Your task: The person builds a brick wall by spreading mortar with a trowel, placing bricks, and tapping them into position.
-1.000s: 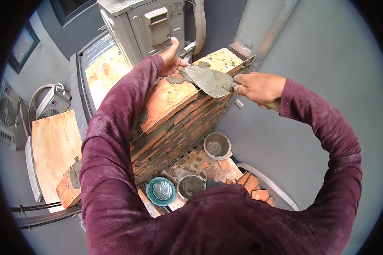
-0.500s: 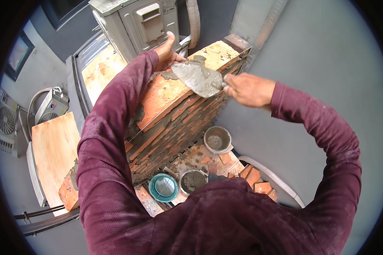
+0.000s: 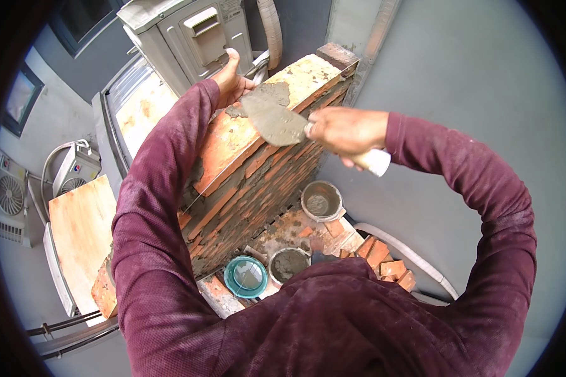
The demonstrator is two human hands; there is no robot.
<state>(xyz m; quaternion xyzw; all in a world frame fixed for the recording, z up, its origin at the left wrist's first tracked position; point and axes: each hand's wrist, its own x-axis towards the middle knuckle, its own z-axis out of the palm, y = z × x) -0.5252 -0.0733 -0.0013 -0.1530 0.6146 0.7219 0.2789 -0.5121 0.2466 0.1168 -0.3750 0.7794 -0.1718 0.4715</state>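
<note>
My right hand (image 3: 344, 133) is closed round the pale handle of a trowel (image 3: 272, 119). The trowel's grey blade lies over the top of a brick wall (image 3: 233, 144), against a patch of wet mortar (image 3: 271, 93). My left hand (image 3: 231, 80) is at the wall's far side, beside the mortar, thumb raised and fingers stretched out, with nothing seen in it. Orange bricks make up the wall's top course, and a thin string runs along its near edge. Part of my left palm and fingers is hidden behind the wall top.
Below the wall stand a bucket (image 3: 321, 201), a mortar bucket (image 3: 288, 264) and a teal basin (image 3: 245, 276) of water. Loose bricks (image 3: 383, 257) lie near a pale hose (image 3: 412, 254). Beyond the wall is an air-conditioner unit (image 3: 201, 38); a wooden board (image 3: 82, 232) is at left.
The trowel has turned in my right hand, so its handle now shows and the blade's face looks darker. The whole view has shifted slightly. My left hand keeps its pose by the wall.
</note>
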